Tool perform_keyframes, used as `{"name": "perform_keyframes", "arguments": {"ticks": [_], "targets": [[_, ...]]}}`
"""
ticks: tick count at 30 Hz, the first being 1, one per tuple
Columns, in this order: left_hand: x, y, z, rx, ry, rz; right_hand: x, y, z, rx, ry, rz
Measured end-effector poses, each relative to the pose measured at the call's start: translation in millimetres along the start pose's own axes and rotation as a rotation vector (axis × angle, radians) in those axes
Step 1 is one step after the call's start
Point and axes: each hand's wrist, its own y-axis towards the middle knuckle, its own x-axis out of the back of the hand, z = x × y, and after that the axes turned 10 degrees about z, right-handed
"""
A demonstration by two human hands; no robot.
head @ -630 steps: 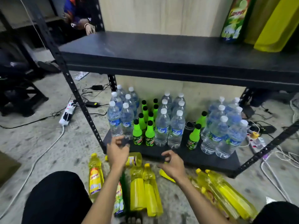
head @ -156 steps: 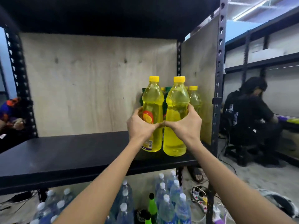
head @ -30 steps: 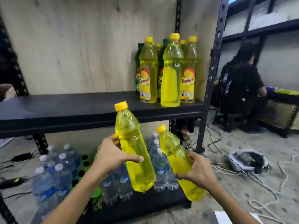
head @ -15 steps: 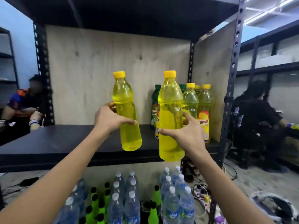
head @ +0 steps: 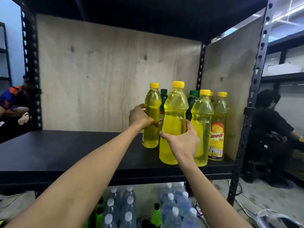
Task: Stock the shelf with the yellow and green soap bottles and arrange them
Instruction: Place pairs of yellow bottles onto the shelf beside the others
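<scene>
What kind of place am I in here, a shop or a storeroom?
Likely a storeroom or mock shop: a bare black metal rack backed with plywood, yellow soap bottles above rows of water bottles, and a concrete floor.

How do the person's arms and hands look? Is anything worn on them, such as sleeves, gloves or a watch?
Both are bare. The left forearm and right forearm show no sleeve up to the picture's edge. The left hand and right hand have no glove, and no watch, bracelet or ring is visible.
</scene>
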Motion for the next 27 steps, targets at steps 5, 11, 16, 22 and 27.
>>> {"name": "perform_keyframes", "arguments": {"ticks": [5, 11, 16, 22, 27], "targets": [[-17.7, 13.2, 6.1, 0.052, -0.013, 0.074, -6.8, 4.8, -11.8, -0.042, -0.045, 0.018], [-21.8, 23.0, 9.1, 0.092, -0.021, 0.142, -10.3, 10.9, -17.1, -0.034, -0.102, 0.034], [-24.3, 12.5, 16.7, 0.105, -0.101, 0.171, -4.8, 8.6, -12.5, 0.036, -0.145, 0.093], [-15.3, -25.3, 21.1, 0.046, -0.334, 0.023, 18.7, 16.2, 26.1, 0.289, -0.146, 0.037], [-9.4, -68.6, 24.5, -0.051, -0.67, 0.21, 26.4, 59.3, 74.1, 0.288, -0.192, 0.096]]}}
